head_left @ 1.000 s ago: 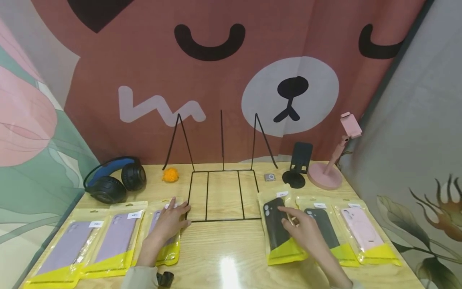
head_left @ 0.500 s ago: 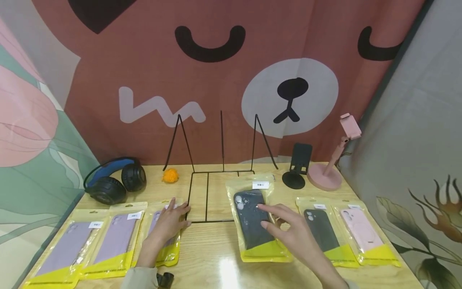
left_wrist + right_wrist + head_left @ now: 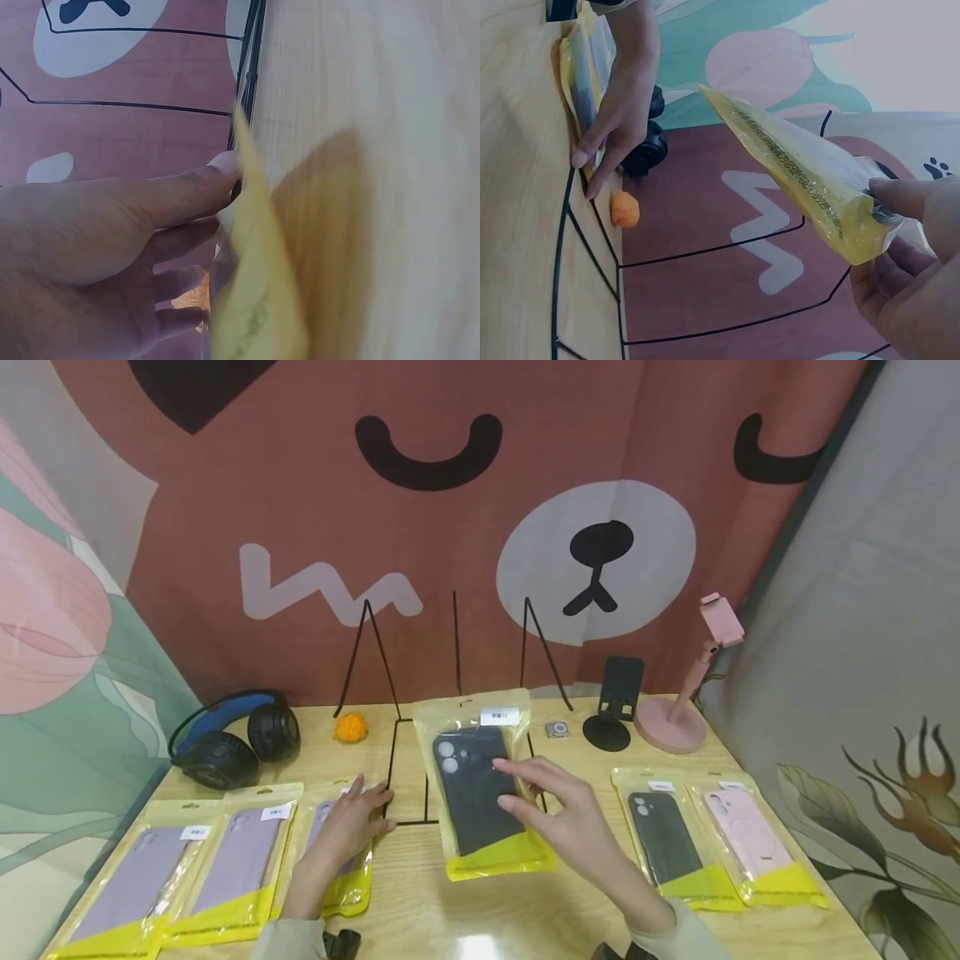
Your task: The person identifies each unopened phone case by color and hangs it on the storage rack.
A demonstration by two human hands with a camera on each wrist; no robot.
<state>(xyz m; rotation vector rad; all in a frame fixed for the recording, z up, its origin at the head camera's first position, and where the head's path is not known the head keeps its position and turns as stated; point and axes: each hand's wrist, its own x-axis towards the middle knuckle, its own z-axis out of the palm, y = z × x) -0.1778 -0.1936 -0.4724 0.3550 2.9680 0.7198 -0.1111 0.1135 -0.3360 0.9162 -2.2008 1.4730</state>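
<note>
My right hand [image 3: 573, 814] pinches the right edge of a packaged black phone case [image 3: 467, 806] between thumb and fingers. The package is raised and tilted in front of the black wire rack [image 3: 456, 639]; its yellow bottom [image 3: 802, 180] shows in the right wrist view. My left hand [image 3: 345, 827] reaches over a packaged purple phone case [image 3: 349, 889], fingertips at the rack's left front corner. The left wrist view shows that package's yellow edge [image 3: 259, 292] beside the thumb. Further left lie two more packaged purple cases. A dark case [image 3: 667, 839] and a pink case [image 3: 742, 831] lie right.
Headphones [image 3: 240, 739] stand at the back left, with an orange fuzzy ball [image 3: 350, 727] near the rack. Behind on the right are a small grey clip-like device [image 3: 557, 729], a black phone stand [image 3: 621, 689] and a pink phone stand [image 3: 670, 727].
My right hand has carried the packaged black phone case left from beside the right-hand row, raising it before the rack. My left hand has stayed at the rack's corner.
</note>
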